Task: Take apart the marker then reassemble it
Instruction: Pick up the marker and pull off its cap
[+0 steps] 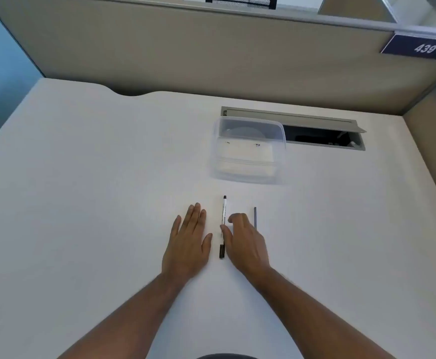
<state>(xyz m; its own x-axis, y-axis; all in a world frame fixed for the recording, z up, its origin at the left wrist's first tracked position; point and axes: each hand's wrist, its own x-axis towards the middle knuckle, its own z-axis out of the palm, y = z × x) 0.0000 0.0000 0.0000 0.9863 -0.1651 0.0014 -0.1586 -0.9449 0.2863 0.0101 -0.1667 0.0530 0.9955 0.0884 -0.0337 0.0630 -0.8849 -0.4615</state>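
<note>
White marker body (223, 213) lying lengthwise on the pale bench (82, 203), dark tip at its far end, between 2 hands. Black cap (221, 251) at its near end, in line with it; joined or just touching, cannot tell. Left hand (189, 242) flat, palm down, fingers spread, grip apart, holding nothing, just beside the marker. Right hand (245, 242) with fingers curled, thumb touching the barrel; grip closed on it or merely resting, cannot tell. Thin grey rod (255, 217) just right of that hand. Clear plastic container (248, 149) farther back.
</note>
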